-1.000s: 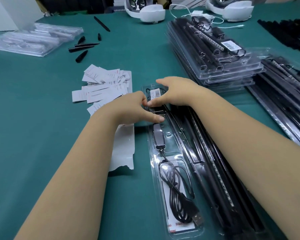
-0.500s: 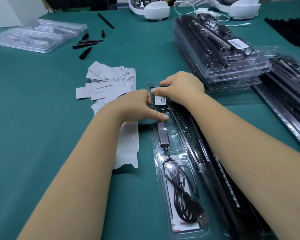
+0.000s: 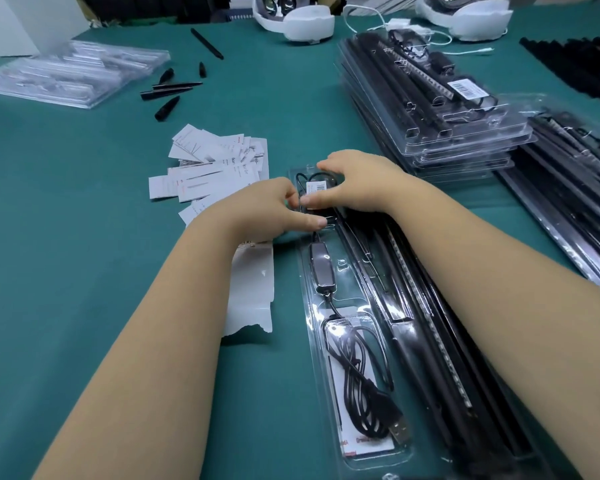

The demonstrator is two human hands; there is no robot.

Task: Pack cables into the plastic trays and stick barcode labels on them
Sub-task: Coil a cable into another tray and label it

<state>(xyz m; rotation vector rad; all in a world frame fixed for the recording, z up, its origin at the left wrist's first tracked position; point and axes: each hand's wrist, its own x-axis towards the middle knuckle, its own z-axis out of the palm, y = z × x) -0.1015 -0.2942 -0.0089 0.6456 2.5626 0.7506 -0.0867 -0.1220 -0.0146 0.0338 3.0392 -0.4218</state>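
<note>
Two hands meet at the far end of the long clear plastic tray (image 3: 352, 341), whose long axis runs away from the person: the left hand (image 3: 267, 209) steadies the rim while the right hand (image 3: 357, 181), fingers curled, pinches the small white barcode label (image 3: 315, 187) onto it.

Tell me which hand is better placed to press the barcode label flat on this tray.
Probably the right hand: its thumb already lies at the barcode label on the tray. The left hand sits beside it.

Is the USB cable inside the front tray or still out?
In: the coiled USB cable lies in the clear tray's near compartment.
</note>
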